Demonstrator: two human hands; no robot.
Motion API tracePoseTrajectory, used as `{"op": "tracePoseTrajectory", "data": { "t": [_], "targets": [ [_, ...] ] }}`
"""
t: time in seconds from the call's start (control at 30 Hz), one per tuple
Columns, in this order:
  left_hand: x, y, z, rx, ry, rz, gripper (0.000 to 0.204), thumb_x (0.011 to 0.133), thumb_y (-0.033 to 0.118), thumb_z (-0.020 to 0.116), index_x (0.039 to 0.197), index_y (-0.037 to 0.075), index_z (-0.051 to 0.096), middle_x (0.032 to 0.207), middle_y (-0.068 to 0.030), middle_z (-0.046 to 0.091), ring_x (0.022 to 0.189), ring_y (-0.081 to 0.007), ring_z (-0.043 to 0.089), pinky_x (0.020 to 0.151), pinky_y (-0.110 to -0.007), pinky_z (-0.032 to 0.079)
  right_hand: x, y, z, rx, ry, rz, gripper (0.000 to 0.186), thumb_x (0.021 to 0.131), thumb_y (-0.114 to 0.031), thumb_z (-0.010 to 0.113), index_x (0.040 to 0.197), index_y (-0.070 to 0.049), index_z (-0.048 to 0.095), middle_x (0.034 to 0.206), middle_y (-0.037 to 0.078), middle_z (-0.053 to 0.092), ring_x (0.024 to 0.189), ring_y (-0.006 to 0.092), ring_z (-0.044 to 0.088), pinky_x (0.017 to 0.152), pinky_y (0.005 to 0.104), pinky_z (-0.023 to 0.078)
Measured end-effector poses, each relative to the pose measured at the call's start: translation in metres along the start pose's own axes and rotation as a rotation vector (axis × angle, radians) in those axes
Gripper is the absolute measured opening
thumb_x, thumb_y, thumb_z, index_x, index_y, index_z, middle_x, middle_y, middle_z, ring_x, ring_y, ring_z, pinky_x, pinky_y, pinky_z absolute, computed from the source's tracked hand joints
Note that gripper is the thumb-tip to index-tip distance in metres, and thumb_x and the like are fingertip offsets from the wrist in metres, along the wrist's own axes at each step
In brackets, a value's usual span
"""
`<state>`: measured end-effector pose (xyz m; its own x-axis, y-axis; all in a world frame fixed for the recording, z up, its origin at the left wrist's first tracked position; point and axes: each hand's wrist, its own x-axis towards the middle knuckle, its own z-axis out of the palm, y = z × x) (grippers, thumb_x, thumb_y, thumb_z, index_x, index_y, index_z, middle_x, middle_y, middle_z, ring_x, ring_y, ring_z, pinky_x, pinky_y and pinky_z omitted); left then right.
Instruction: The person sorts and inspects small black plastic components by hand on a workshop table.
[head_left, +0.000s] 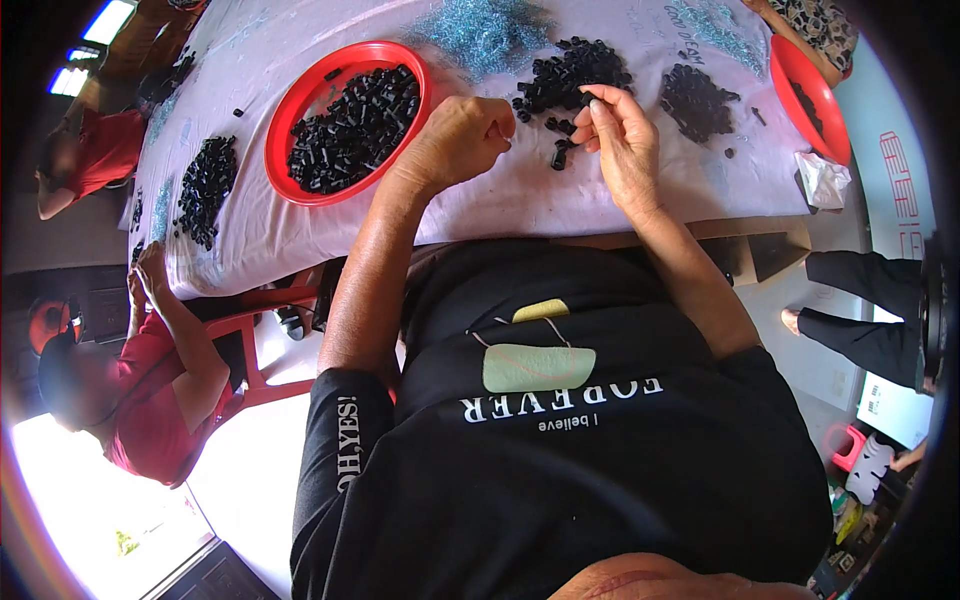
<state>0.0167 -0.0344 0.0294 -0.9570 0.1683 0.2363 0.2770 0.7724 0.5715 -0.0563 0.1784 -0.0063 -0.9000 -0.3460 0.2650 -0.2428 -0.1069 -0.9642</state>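
One black cap (587, 99) pinched in my right hand (618, 140), left hand (462, 135) fisted (holding something? can't tell); next it needs mating by the red bowl (290, 120), I reckon.

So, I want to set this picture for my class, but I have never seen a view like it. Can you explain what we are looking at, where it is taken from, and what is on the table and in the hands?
The camera sits on a person's head and looks down, so the black shirt fills the bottom and the edges bend. There is no machine, only two bare hands. The right hand pinches a small black piece in its fingers. The left hand is curled closed beside a red bowl full of the same pieces. More lie in a loose pile on the white cloth. Other people sit at the table's left.
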Motion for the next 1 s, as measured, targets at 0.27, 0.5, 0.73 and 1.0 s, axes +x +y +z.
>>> {"op": "tracePoseTrajectory", "data": {
  "t": [0.27,0.5,0.73,1.0],
  "targets": [
    [0.003,0.007,0.017,0.063,-0.018,-0.018,0.011,0.074,0.005,0.071,0.084,0.003,0.065,0.076,-0.0135,0.068,0.073,-0.029,0.069,0.066,-0.036,0.054,-0.013,-0.011,0.012,-0.388,-0.166,-0.076,0.016,0.097,-0.006,0.053,0.109,-0.006,0.063,0.076,0.008,0.069,0.062,0.0154,0.069,0.056,0.0272,0.053],
    [0.003,0.005,0.019,0.068,-0.028,-0.006,0.011,0.074,0.006,0.071,0.084,0.004,0.065,0.076,-0.0133,0.068,0.074,-0.0303,0.069,0.067,-0.038,0.054,-0.008,0.002,0.011,-0.138,-0.141,-0.056,0.015,0.1,-0.008,0.051,0.109,-0.007,0.063,0.082,0.005,0.069,0.075,0.0129,0.07,0.061,0.0249,0.054],
    [0.002,0.007,0.018,0.088,-0.027,-0.005,0.009,0.076,0.007,0.069,0.083,0.004,0.065,0.076,-0.0135,0.068,0.074,-0.0301,0.069,0.067,-0.036,0.054,0.0,-0.006,0.001,-0.027,0.073,-0.044,0.017,0.101,-0.01,0.049,0.11,-0.006,0.063,0.085,0.005,0.069,0.076,0.0134,0.069,0.062,0.023,0.053],
    [0.004,0.012,0.015,-0.046,-0.037,-0.022,0.009,0.078,0.011,0.063,0.084,0.006,0.067,0.078,-0.0136,0.069,0.074,-0.0339,0.068,0.069,-0.041,0.054,0.0,-0.005,-0.001,-0.24,0.134,-0.134,0.015,0.098,-0.007,0.054,0.11,-0.005,0.063,0.077,0.007,0.068,0.067,0.0144,0.069,0.06,0.0246,0.052]
  ]
}}
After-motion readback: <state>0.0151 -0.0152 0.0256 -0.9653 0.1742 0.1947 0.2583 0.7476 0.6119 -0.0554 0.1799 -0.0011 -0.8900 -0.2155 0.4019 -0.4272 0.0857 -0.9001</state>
